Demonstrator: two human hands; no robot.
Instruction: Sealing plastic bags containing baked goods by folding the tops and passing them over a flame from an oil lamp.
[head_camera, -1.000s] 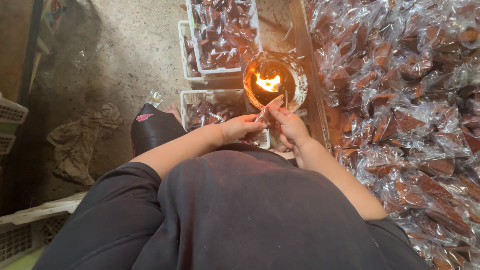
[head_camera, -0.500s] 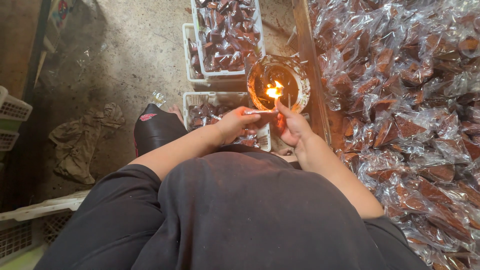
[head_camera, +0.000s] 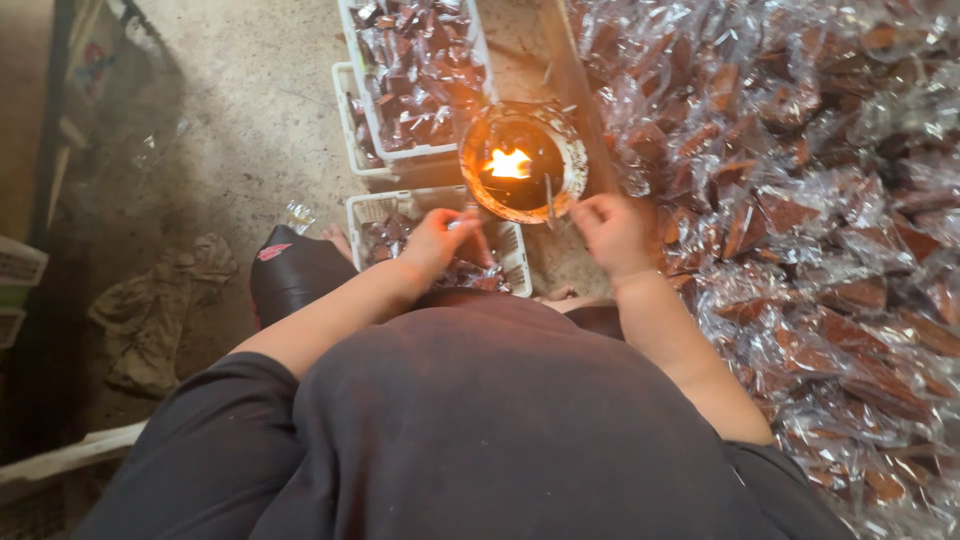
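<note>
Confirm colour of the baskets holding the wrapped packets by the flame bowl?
White plastic baskets, lattice-sided; clearest in the head view, the only one.

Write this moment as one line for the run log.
left hand: holds small packet over white basket | right hand: closed, contents unclear, beside flame bowl | wrapped packets pile: to the right

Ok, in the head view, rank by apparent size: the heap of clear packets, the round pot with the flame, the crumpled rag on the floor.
1. Heap of clear packets
2. Rag and pot: alike, not ranked.
</note>
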